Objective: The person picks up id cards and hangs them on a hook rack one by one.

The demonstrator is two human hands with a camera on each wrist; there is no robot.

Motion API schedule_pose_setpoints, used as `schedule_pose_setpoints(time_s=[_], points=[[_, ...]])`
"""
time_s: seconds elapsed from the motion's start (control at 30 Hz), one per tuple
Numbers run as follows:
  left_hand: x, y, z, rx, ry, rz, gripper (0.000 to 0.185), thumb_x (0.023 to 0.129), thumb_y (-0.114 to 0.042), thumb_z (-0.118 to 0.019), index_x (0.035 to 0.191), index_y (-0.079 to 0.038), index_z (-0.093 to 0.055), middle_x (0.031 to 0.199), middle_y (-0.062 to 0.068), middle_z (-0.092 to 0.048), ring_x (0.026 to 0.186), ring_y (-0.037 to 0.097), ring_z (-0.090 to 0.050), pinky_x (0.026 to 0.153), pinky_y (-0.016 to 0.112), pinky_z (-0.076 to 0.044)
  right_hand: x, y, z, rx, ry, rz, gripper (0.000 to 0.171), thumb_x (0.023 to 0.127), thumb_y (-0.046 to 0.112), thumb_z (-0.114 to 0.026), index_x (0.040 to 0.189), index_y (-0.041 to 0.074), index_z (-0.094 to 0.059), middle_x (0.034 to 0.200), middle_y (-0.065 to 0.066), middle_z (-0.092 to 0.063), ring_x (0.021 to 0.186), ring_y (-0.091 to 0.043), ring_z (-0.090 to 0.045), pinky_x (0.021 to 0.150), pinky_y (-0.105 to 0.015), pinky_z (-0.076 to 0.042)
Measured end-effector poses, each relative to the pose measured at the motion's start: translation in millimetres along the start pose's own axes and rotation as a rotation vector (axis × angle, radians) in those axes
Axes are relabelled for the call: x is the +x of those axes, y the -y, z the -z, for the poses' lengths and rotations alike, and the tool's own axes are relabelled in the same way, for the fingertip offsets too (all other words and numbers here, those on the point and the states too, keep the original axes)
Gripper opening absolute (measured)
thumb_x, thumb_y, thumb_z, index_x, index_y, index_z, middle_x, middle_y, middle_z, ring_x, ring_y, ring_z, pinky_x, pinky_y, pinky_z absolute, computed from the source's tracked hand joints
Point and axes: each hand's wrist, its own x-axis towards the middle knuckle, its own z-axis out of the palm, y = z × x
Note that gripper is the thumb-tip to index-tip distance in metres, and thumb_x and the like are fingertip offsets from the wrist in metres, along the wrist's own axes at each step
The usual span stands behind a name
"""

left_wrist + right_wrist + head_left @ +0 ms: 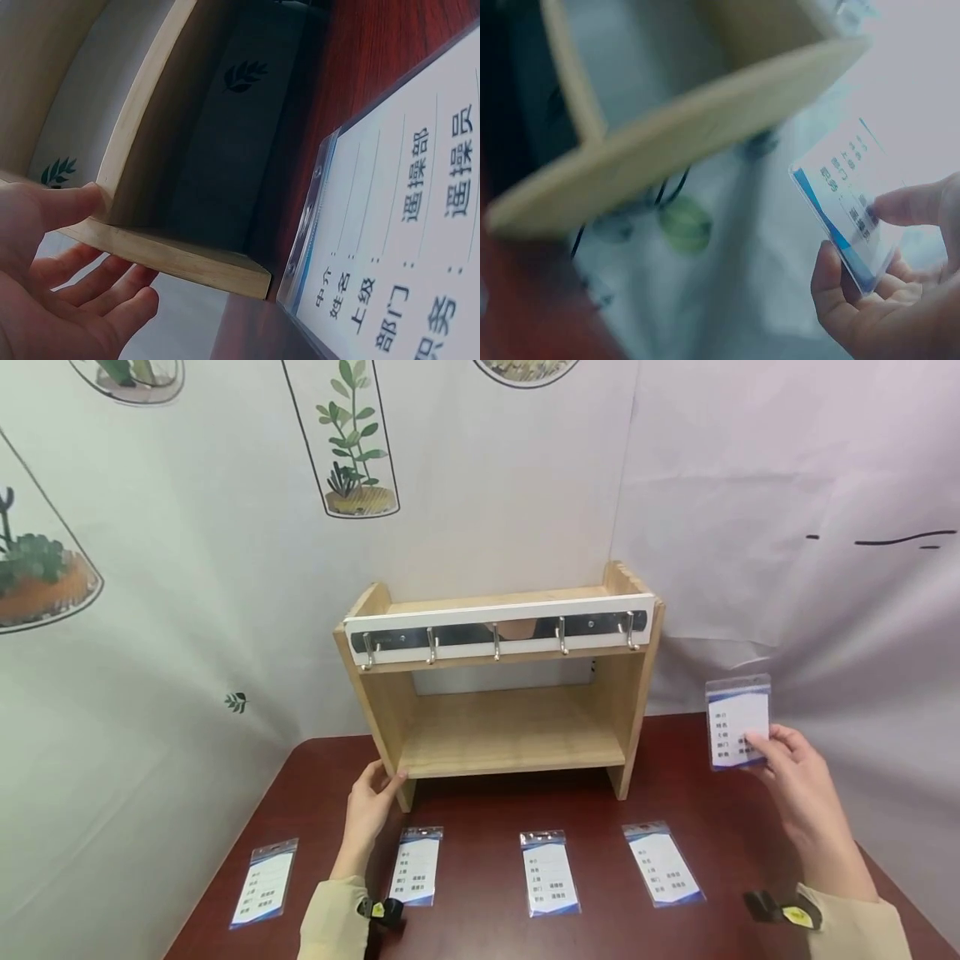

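Observation:
My right hand (802, 785) pinches a clear-sleeved ID badge (738, 714) between thumb and fingers, raised to the right of the wooden shelf rack. In the right wrist view the thumb presses the printed face of this badge (847, 202), with fingers behind it. My left hand (369, 802) grips the wooden shelf rack (513, 727) at its lower left corner, thumb on the front edge and fingers along the outer side panel (180, 259). Several metal hooks, including a middle hook (496, 642), line the rack's white front rail (465, 652); nothing hangs on them.
Several more badges lie on the dark red table (465, 852): a far left badge (264, 883), one by the left wrist (415, 867), a middle badge (550, 872) and one right of it (663, 864). A plant-printed white curtain (495, 485) stands behind.

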Motion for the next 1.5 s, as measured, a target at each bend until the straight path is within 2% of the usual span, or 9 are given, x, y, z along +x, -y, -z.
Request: schedule_pose_setpoints(time_s=[0.1,0.2,0.4,0.67,0.87,1.1,1.23,1.33,1.5], points=[[-0.1,-0.9,-1.3,0.002,-0.014,-0.022,0.049,0.095,-0.022,-0.072,0.134,0.003,-0.056,0.133,0.028,-0.060,0.124,0.041,-0.058,0.102,0.051,-0.047,-1,13,-23,0.056,0.023,0.056,0.013,0.102,0.004,-0.056,0.111,0.013,-0.060,0.103,0.005,-0.065,0.090,-0.007,-0.062,0.074,-0.017,-0.053],[1.3,-2.2,-1.5,-0.009,-0.021,-0.021,0.047,0.095,-0.021,-0.071,0.133,0.003,-0.057,0.132,0.027,-0.061,0.123,0.041,-0.059,0.102,0.050,-0.048,-2,23,-46,0.067,0.053,0.098,0.015,0.102,0.003,-0.056,0.113,0.012,-0.059,0.106,0.002,-0.065,0.091,-0.009,-0.062,0.076,-0.017,-0.052],[0.6,-3.8,-0.9,-0.027,0.003,0.014,0.049,0.095,-0.023,-0.072,0.135,0.001,-0.057,0.135,0.026,-0.059,0.126,0.038,-0.058,0.104,0.049,-0.046,-1,33,-78,0.025,0.064,0.145,0.014,0.100,0.003,-0.059,0.111,0.011,-0.057,0.098,0.003,-0.071,0.091,-0.009,-0.062,0.075,-0.018,-0.051],[-5.5,0.2,1.3,-0.021,0.010,0.053,0.050,0.096,-0.024,-0.072,0.136,0.000,-0.055,0.137,0.026,-0.058,0.126,0.037,-0.057,0.105,0.048,-0.045,4,29,-110,-0.061,0.078,0.131,0.011,0.099,0.008,-0.064,0.106,0.012,-0.056,0.086,0.004,-0.070,0.082,-0.008,-0.065,0.073,-0.019,-0.051],[-6.1,0.2,0.5,-0.002,0.001,0.038,0.049,0.096,-0.024,-0.071,0.136,0.000,-0.056,0.135,0.026,-0.059,0.125,0.039,-0.058,0.103,0.051,-0.046,6,23,-120,-0.068,0.091,0.107,0.012,0.100,0.011,-0.063,0.107,0.011,-0.053,0.087,0.006,-0.073,0.080,-0.006,-0.068,0.074,-0.018,-0.052],[-4.3,-1.0,-1.0,-0.010,-0.003,0.016,0.049,0.096,-0.023,-0.071,0.136,0.002,-0.055,0.134,0.027,-0.060,0.124,0.038,-0.059,0.103,0.050,-0.046,6,22,-121,-0.013,0.102,0.090,0.011,0.099,0.009,-0.063,0.104,0.010,-0.053,0.087,0.006,-0.075,0.079,-0.005,-0.068,0.071,-0.019,-0.052],[-5.8,-2.1,-0.4,-0.010,-0.008,0.019,0.049,0.096,-0.025,-0.072,0.135,0.002,-0.056,0.133,0.027,-0.060,0.123,0.038,-0.059,0.103,0.049,-0.047,5,22,-122,-0.042,0.111,0.079,0.010,0.099,0.010,-0.064,0.101,0.009,-0.054,0.087,0.006,-0.075,0.078,-0.005,-0.069,0.072,-0.020,-0.053],[-7.6,-2.4,0.3,-0.004,0.000,0.019,0.050,0.096,-0.024,-0.072,0.135,0.002,-0.056,0.134,0.028,-0.059,0.124,0.039,-0.059,0.103,0.049,-0.046,4,21,-123,-0.063,0.104,0.067,0.010,0.099,0.010,-0.064,0.099,0.008,-0.054,0.085,0.006,-0.075,0.077,-0.005,-0.068,0.071,-0.020,-0.053],[-6.8,-2.3,0.1,0.036,0.007,0.014,0.049,0.096,-0.023,-0.071,0.135,0.002,-0.056,0.132,0.028,-0.060,0.123,0.039,-0.060,0.103,0.050,-0.046,5,22,-122,-0.038,0.074,0.059,0.012,0.097,0.010,-0.066,0.094,0.008,-0.055,0.081,0.004,-0.073,0.072,-0.005,-0.068,0.067,-0.019,-0.054]])
